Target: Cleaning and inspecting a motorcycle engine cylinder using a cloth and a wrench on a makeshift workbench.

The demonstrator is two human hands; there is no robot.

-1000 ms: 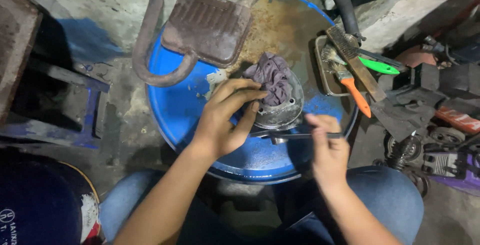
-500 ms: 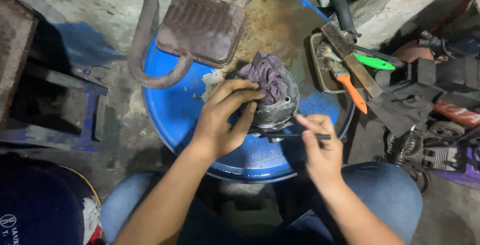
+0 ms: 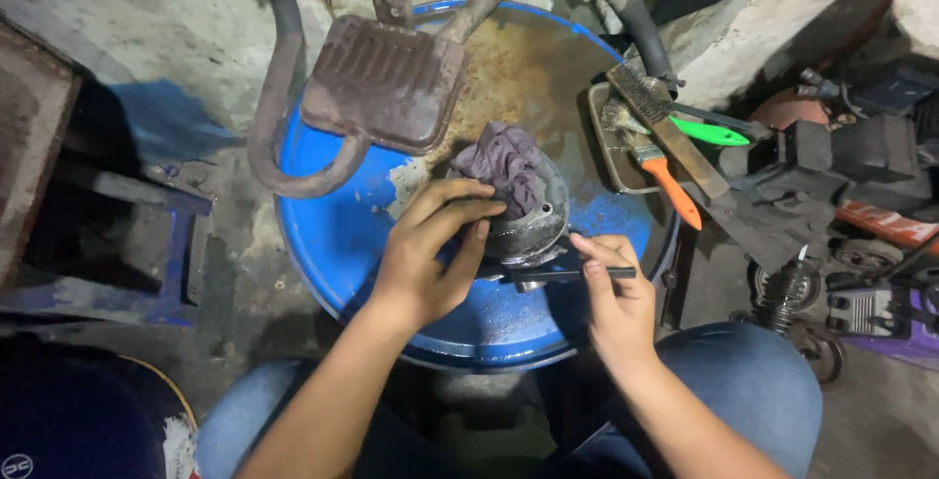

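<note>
A seated person works at a blue drum lid (image 3: 333, 234) that serves as a worktop. The left hand (image 3: 430, 254) curls over a round metal engine part (image 3: 533, 229) near the lid's front edge, bracing it; a purple rag (image 3: 504, 161) is stuffed into its top. The right hand (image 3: 611, 293), just right of the part, pinches a thin dark tool (image 3: 577, 272) against its side. The part looks heavy, rigid and probably greasy, best gripped around its rim.

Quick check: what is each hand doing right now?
Left hand: curled around the round metal part, holding it.
Right hand: closed on a thin dark tool.
</note>
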